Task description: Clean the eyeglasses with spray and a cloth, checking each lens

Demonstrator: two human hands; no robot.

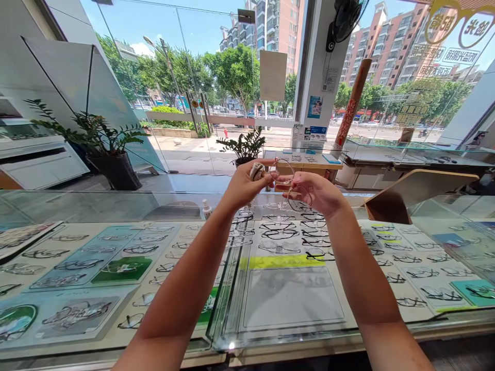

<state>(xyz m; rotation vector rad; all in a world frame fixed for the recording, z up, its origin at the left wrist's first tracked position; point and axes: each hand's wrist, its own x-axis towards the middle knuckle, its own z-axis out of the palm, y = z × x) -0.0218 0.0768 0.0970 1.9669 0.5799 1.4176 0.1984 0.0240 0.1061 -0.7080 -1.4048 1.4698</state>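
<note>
Both my arms reach out over a glass display counter (116, 340). Between my hands is a pair of thin-rimmed glasses (288, 181), held up at chest height and turned on edge. My left hand (243, 184) is closed with a small rolled cloth (257, 170) pinched in its fingers against the upper lens. My right hand (319, 191) is closed on the frame from the right side, near the lower lens.
Under the glass lie several rows of spectacle frames (278, 234) on printed cards. A small white bottle (207, 208) stands on the counter. A tilted mirror stand (410, 193) is at right. Potted plants (110, 154) and glass shop windows lie beyond.
</note>
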